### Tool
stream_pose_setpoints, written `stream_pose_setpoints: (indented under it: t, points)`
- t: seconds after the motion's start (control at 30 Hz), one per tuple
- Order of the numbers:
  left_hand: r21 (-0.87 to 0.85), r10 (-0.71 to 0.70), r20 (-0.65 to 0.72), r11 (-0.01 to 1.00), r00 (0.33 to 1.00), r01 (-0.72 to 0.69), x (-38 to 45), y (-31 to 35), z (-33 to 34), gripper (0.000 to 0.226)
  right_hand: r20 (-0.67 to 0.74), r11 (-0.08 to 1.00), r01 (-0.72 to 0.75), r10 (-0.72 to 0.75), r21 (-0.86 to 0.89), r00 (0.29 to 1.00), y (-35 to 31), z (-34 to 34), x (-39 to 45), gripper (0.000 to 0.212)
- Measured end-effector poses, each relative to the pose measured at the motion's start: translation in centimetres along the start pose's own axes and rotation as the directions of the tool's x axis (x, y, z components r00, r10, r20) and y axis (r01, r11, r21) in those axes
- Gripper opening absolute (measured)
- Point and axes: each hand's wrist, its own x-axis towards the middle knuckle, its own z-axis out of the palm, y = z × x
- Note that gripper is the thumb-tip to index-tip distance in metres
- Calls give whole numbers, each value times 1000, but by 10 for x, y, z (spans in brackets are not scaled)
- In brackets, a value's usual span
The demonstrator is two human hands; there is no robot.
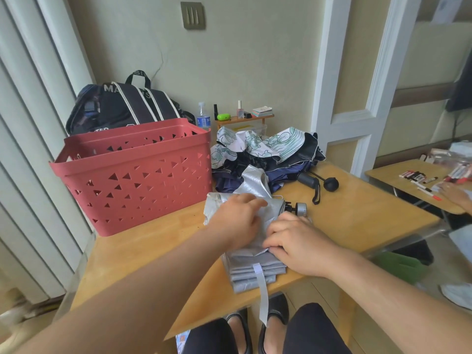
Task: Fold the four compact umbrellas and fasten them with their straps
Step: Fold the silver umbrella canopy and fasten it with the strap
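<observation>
A silver compact umbrella (252, 272) lies on the wooden table (357, 215) in front of me, its panels partly pleated flat. Its grey strap (262, 295) hangs over the table's near edge, and its silver handle (300, 209) points away to the right. My left hand (237, 218) rests on the loose silver fabric, fingers gathered on a fold. My right hand (296, 241) pinches the fabric edge against the pleats. Behind them lies a heap of unfolded umbrellas: a white one with green print (255, 145), a navy one (281, 172) and a black one (310, 149), with black handles (310, 181) sticking out.
A red plastic basket (135, 172) stands at the table's left, a black backpack (122, 106) behind it. A water bottle (203, 116) and small items sit on a low shelf (242, 118) by the wall. Another person's hand (457, 195) rests on a second table with markers at right.
</observation>
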Motion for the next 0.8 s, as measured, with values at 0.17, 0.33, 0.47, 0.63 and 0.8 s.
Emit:
stream_pose_setpoints:
  t: [0.17, 0.33, 0.47, 0.63, 0.8]
  points:
    - [143, 1, 171, 989, 985, -26, -9, -3, 19, 48, 78, 997, -8, 2, 75, 997, 1, -14, 4, 34]
    - [237, -94, 266, 971, 959, 29, -25, 1, 16, 52, -260, 939, -158, 241, 305, 935, 17, -9, 32, 22]
    - [220, -115, 343, 975, 932, 39, -34, 3, 11, 61, -197, 904, -259, 339, 341, 920, 25, 12, 38, 14]
    - [171, -69, 431, 985, 900, -7, -55, 6, 5, 74, -190, 883, -286, 374, 372, 908, 29, 16, 37, 17]
    - [-80, -55, 261, 994, 964, 79, -47, -3, -15, 58, -104, 885, -320, 373, 338, 922, 27, 17, 38, 15]
